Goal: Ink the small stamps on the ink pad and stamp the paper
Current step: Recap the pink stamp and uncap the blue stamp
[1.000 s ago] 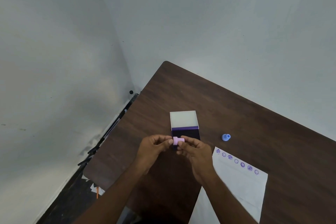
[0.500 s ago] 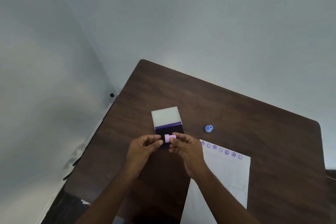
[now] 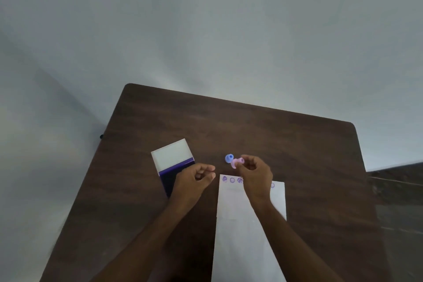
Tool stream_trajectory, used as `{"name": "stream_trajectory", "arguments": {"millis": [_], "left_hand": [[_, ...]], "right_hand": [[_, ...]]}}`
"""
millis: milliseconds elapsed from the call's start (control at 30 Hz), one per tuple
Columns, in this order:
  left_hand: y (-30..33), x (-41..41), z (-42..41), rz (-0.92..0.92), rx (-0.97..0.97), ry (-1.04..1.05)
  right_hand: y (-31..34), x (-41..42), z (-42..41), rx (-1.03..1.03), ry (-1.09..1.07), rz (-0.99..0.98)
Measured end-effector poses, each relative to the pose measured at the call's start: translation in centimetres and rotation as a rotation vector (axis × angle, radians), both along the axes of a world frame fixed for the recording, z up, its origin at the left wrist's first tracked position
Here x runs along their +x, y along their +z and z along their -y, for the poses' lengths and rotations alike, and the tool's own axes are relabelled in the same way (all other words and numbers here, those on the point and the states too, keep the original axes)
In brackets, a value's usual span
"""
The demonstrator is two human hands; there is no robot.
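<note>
- Head view: right hand [image 3: 256,175] pinches a pink stamp [image 3: 236,163] between its fingertips, just beside the blue stamp [image 3: 229,158] on the table [image 3: 297,144], beyond the paper's [image 3: 247,224] far edge
- Left hand [image 3: 194,178] loosely curled, holding nothing; it hovers at the open ink pad's [image 3: 170,174] right side

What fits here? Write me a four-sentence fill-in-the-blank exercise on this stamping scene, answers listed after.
1. The small pink stamp is pinched by the person's ____ hand.
2. The small blue stamp stands on the dark wooden ____.
3. The row of purple prints runs along the white paper sheet's ____ edge.
4. The ink pad's white lid is ____.

Answers: right; table; far; open
</note>
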State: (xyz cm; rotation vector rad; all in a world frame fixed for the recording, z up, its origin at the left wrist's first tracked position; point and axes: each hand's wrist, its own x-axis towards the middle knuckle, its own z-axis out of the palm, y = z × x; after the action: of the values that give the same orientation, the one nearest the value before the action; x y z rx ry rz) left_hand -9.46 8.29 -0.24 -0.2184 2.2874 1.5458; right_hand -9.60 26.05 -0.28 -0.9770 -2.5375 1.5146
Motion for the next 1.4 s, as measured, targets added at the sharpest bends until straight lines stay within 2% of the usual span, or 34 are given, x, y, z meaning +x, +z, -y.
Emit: {"name": "stream_trajectory", "arguments": {"millis": [133,333,867,1100,1233,1400], "left_hand": [[-0.9,-1.0,-2.3,-0.079,-0.207,-0.157],[-1.9,-2.3,-4.5,-0.118,-0.307,-0.247],[-2.7,-3.4,-5.5,-0.105,-0.326,-0.27],[-2.7,-3.4,-5.4,-0.112,-0.314,-0.261],[-2.6,-3.2,-5.0,-0.103,-0.308,-0.241],[-2.4,-2.9,-4.0,-0.091,-0.287,-0.214]], "right_hand": [[-0.9,-0.8,-2.2,0.088,-0.003,-0.019],[-3.0,-1.8,-2.5,0.213,0.11,0.051],[-4.6,-3.1,-2.5,0.288,0.167,0.088],[-3.8,-3.4,-2.1,0.493,0.397,0.048],[-3.7,-3.7,-1.5,0.578,0.518,-0.066],[-3.9,-4.1,-1.0,0.68,0.664,-0.013]]}}
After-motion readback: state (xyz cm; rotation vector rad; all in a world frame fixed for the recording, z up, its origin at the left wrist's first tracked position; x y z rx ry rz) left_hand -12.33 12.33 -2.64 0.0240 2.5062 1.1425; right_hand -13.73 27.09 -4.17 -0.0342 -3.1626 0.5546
